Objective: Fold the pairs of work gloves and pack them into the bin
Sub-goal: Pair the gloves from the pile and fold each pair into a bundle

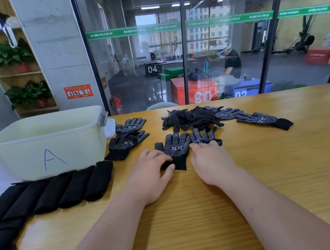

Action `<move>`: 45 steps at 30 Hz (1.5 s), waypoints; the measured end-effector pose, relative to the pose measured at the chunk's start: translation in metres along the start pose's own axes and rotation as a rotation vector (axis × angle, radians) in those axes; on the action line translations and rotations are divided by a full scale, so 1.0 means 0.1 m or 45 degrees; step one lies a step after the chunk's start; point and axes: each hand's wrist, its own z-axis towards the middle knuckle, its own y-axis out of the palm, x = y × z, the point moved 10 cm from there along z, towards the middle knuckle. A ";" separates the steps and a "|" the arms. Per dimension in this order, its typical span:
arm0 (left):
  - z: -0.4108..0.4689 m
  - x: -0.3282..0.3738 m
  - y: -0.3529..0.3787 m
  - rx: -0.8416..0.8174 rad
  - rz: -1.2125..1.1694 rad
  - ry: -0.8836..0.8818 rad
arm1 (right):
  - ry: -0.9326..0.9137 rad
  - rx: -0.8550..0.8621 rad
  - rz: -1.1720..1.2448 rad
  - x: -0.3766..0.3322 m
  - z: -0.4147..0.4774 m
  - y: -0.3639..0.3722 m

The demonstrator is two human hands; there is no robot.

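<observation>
Pinching cuff of dotted glove (173, 148), frame centre, with left hand (154, 170); pressing neighbour glove (203, 137) flat under right hand (212, 160), fingers nearly straight: likely squaring pair for folding. Parked lower left beside bin (47, 144): folded rolls (65, 188), handy for packing. Within reach, upper centre of table (265, 175): loose pile (191, 118).

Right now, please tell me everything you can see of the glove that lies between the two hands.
The glove is black knit, covered with white grip dots and a white printed mark in the middle; its cuff is plain black. It lies flat on the wooden table, fingers spread and pointing away from the person, cuff nearest. The left hand pinches the cuff's left edge. A second glove touches its right side.
</observation>
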 end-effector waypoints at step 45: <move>-0.04 -0.01 -0.15 0.043 0.026 -0.092 | -0.200 0.147 0.570 0.11 0.04 -0.07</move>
